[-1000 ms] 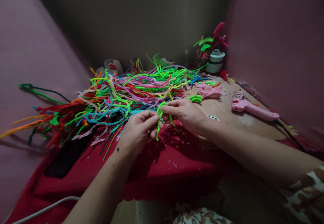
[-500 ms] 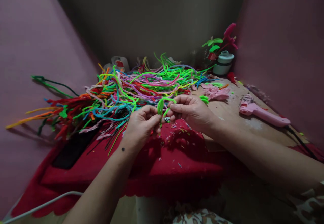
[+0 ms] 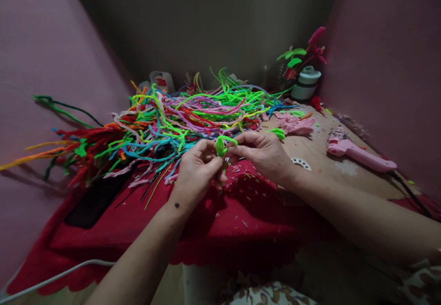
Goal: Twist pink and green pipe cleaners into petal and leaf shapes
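Note:
A bright green pipe cleaner (image 3: pixel 220 146), bent into a small loop, stands between my two hands. My left hand (image 3: pixel 201 166) pinches its lower part between thumb and fingers. With thumb and forefinger closed, my right hand (image 3: pixel 260 153) grips the end that arches over to the right. Just behind the hands spreads a big tangled pile of coloured pipe cleaners (image 3: pixel 206 112). Small bits of fluff and clippings are scattered on the red cloth (image 3: pixel 241 217) under my hands.
On the brown board (image 3: pixel 319 158) at right rest a pink glue gun (image 3: pixel 358 157) with a black cord, pink bent pieces (image 3: pixel 296 123) and a white perforated disc (image 3: pixel 301 163). Behind stands a white jar (image 3: pixel 306 84). A black phone-like slab (image 3: pixel 93 206) lies front left.
The green pipe cleaner's wide arch has been drawn into a smaller, tighter loop. My right hand has moved slightly closer and lower, and the white disc has come into sight beside it.

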Available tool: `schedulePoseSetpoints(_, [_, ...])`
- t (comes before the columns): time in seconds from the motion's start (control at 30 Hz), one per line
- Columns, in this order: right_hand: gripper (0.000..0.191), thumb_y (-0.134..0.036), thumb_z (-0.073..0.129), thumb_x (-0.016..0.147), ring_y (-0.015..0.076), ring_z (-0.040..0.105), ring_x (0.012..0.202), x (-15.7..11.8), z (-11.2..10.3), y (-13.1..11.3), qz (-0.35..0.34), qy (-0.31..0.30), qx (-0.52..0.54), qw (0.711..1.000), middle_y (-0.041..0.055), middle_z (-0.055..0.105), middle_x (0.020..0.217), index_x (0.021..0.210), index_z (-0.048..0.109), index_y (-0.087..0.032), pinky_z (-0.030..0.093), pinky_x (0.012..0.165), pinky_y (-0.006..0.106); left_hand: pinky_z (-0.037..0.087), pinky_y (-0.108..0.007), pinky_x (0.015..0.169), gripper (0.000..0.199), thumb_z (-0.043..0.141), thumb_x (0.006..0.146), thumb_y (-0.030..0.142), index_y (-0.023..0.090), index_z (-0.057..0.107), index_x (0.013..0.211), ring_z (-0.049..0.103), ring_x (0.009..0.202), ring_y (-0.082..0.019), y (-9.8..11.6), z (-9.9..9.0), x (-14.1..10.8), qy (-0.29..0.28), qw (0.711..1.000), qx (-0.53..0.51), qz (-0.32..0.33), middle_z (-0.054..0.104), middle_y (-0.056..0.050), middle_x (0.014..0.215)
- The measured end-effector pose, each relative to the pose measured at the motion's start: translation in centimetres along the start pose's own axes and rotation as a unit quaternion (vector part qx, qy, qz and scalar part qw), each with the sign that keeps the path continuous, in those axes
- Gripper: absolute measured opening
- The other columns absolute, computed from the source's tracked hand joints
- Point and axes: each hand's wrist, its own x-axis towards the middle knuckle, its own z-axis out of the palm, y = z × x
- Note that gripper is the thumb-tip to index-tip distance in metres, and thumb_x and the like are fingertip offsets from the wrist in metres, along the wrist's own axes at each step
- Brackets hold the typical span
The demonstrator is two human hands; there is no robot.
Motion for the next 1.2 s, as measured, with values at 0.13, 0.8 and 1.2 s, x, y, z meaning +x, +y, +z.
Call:
schedulePoseSetpoints(0.13, [0.009,-0.021,0.064,0.074,0.0089,0.049,0.056,-0.1,-0.1,0.4,-0.003,0.004,-0.079,0.997,-0.0013,0.058,0.061,0.068,0.066,-0.014,0.04,0.056,0.024,0.045,-0.02,0.035,0.016,0.058,0.072,0.019,0.016,0.053,0.087,0.054,0.035,-0.012,-0.1,0.2,-0.1,0.006,1.0,-0.014,-0.023,0.056,0.006,0.045])
schedulePoseSetpoints(0.8, [0.022,-0.029,0.072,0.065,0.0076,0.051,0.057,0.7,-0.4,0.9,0.066,-0.026,0.126,0.99,-0.0027,0.058,0.07,0.079,0.061,-0.016,0.043,0.057,0.024,0.052,-0.023,0.054,0.02,0.061,0.072,0.023,0.01,0.064,0.088,0.063,0.051,-0.012,-1.4,0.1,0.4,-0.01,0.997,-0.079,-0.022,0.069,-0.004,0.066])
schedulePoseSetpoints(1.2, [0.012,-0.024,0.066,0.067,0.007,0.047,0.048,0.4,-0.3,0.6,0.109,-0.067,0.074,0.989,-0.0035,0.055,0.057,0.072,0.06,-0.014,0.039,0.05,0.022,0.04,-0.021,0.054,0.009,0.054,0.074,0.022,0.017,0.061,0.071,0.051,0.057,-0.011,-2.1,0.1,0.4,0.025,0.985,0.158,0.063,0.058,0.002,0.064])
